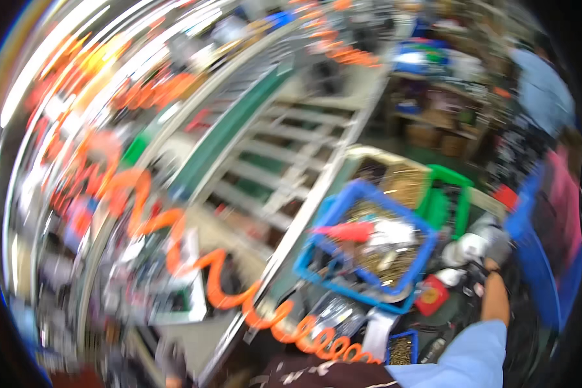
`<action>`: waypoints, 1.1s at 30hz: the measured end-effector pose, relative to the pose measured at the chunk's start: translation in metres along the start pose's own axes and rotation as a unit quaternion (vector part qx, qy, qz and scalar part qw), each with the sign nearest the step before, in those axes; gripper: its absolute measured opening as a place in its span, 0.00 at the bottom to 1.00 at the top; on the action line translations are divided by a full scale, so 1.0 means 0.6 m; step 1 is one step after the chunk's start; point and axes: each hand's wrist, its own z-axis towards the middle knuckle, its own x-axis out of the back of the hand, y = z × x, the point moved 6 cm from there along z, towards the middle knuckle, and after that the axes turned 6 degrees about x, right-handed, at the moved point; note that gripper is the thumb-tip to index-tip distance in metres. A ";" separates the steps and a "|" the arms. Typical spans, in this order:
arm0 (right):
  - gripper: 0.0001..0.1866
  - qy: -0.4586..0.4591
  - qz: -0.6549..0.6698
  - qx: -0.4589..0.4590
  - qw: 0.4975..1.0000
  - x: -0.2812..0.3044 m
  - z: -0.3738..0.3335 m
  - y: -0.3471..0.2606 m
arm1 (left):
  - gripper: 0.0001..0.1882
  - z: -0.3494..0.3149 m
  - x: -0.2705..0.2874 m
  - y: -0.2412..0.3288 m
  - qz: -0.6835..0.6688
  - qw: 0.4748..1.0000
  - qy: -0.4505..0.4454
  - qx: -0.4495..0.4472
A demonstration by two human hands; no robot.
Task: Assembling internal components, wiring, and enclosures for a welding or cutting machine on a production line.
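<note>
Motion smears much of the head view. My right arm, in a light blue sleeve, reaches up along the right side. At its end my right hand [480, 246] appears to wear a grey and white glove; its fingers are too blurred to read. Nearest to it lie a red piece [431, 295] with a white part beside it, and a blue basket [427, 253] of small metal parts. A red and white object [352, 231] rests on that basket. At the lower left, a blurred grey shape [171, 362] looks like my gloved left hand, fingers indistinct.
An orange coiled hose [225, 299] stretches across the front. A green crate [462, 207] stands behind the blue basket, and a small blue tray [389, 349] of small parts sits nearby. Left is a slatted metal frame [265, 171]. Other people [543, 87] are at the far right.
</note>
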 end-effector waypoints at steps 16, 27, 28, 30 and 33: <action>0.15 -0.321 0.165 -0.117 0.925 -0.015 0.064 0.131 | 0.05 0.017 0.047 -0.058 -0.083 0.975 0.180 0.103; 0.14 -0.207 0.418 -0.280 0.839 0.333 0.053 0.183 | 0.27 -0.008 -0.164 -0.371 -0.506 0.683 0.102 0.517; 0.14 -0.169 0.485 -0.272 0.814 0.386 0.052 0.144 | 0.30 -0.005 -0.185 -0.399 -0.551 0.633 0.113 0.532; 0.14 -0.168 0.628 -0.201 0.733 0.493 0.043 0.013 | 0.34 -0.002 -0.224 -0.446 -0.623 0.519 0.134 0.570; 0.14 -0.138 0.728 -0.126 0.660 0.656 -0.029 -0.241 | 0.39 0.024 -0.256 -0.491 -0.684 0.442 0.138 0.564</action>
